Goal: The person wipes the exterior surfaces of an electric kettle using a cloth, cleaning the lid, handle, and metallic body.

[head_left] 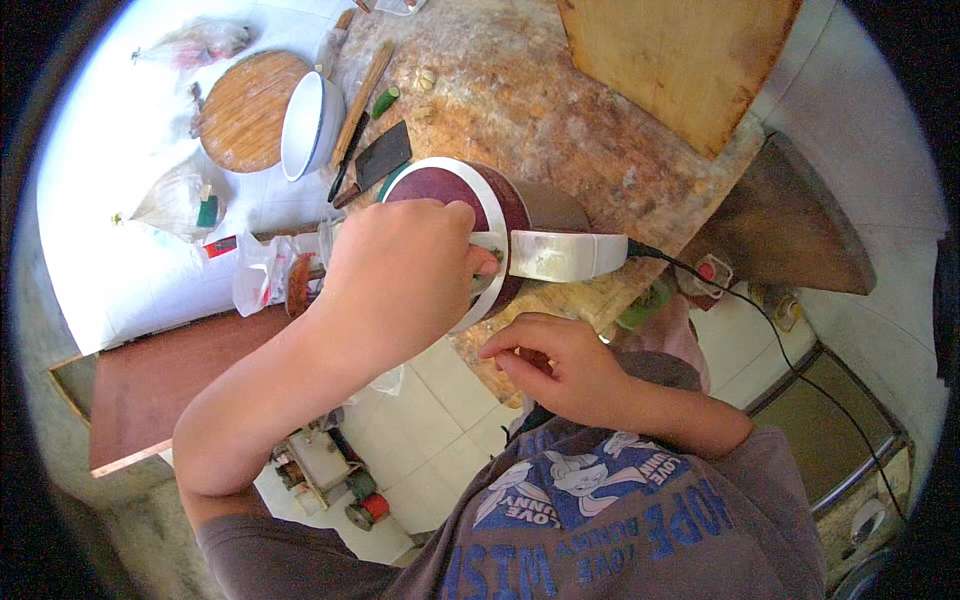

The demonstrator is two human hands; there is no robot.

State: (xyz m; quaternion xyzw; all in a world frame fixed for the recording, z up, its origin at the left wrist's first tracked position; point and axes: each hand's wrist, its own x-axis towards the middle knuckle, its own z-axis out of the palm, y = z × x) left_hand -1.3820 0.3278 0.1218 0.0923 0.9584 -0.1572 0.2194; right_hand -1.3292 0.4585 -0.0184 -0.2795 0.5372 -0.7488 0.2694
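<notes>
In front of me on the worn wooden table (pixel 500 90) sits a round electric appliance (pixel 440 185) with a maroon top and a white rim. A white block-shaped arm (pixel 570 256) juts from its right side, with a black cord (pixel 720 292) running off it. My left hand (pixel 410 260) reaches over the top, fingers curled round the white handle part by the rim, the thumb pressed against it. The grip itself is partly hidden. Nearer my body, my right hand (pixel 555 365) hovers below the appliance, loosely bent, thumb and forefinger apart, with nothing visible in it.
Left of the appliance lie a cleaver (pixel 382 152), a wooden stick (pixel 362 105), a cucumber piece (pixel 385 101) and garlic (pixel 426 79). Beyond are a white bowl (pixel 305 125), a round board (pixel 250 110) and plastic bags (pixel 178 198). A large wooden board (pixel 690 60) stands far right.
</notes>
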